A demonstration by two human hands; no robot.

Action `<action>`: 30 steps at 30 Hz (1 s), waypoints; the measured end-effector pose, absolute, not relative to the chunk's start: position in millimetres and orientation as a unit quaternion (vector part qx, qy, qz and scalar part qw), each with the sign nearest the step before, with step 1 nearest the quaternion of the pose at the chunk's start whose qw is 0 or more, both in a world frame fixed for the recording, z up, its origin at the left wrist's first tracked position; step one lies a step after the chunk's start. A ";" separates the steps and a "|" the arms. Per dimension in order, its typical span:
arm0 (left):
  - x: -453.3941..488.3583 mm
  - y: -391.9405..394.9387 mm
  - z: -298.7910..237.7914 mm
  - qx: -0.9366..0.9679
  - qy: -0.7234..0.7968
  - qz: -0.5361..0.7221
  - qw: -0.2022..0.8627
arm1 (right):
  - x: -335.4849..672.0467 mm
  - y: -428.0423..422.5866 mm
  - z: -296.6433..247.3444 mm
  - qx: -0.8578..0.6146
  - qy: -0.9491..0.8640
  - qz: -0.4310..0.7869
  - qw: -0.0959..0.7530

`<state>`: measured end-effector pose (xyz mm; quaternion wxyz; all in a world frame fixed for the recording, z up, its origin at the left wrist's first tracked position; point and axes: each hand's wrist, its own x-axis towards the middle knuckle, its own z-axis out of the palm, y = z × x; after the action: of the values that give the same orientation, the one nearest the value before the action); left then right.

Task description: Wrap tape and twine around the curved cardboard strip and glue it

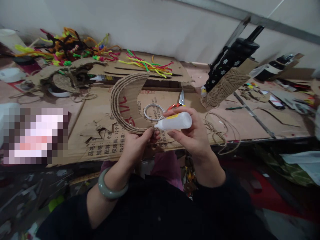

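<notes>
My left hand [140,141] pinches the lower end of a crescent-shaped piece of cardboard [117,103] with rows of twine along its outer curve. In my right hand [196,135] is a white glue bottle [176,122] with a yellow label, lying almost level. Its nozzle points left and meets the crescent's tip beside my left thumb; whether glue is coming out cannot be seen. Under the crescent lies a printed cardboard sheet [100,133]. A white ring [154,106] and orange-handled scissors [180,99] rest just beyond my right hand.
A spool of twine [222,87] stands at the right, leaning against a black flowered object [231,56]. Loose twine [221,133] hangs at the table edge. Colourful pipe cleaners [72,46] pile up at the back left. A blurred-out bright screen [36,136] lies at the left.
</notes>
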<state>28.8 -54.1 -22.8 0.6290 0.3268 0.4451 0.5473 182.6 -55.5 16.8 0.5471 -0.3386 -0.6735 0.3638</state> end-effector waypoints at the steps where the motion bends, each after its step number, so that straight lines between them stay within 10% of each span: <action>1: 28.6 -53.8 -23.8 0.329 0.446 0.545 0.629 | 184.6 -56.6 16.6 -0.335 -0.674 0.379 0.538; 30: 26.7 -53.9 -25.3 0.337 0.443 0.539 0.632 | 189.9 -51.9 16.0 -0.422 -0.635 0.339 0.551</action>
<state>26.7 -53.9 -25.3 0.6321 0.3370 0.4426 0.5394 189.9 -51.9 16.0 0.5509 -0.4223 -0.6351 0.3388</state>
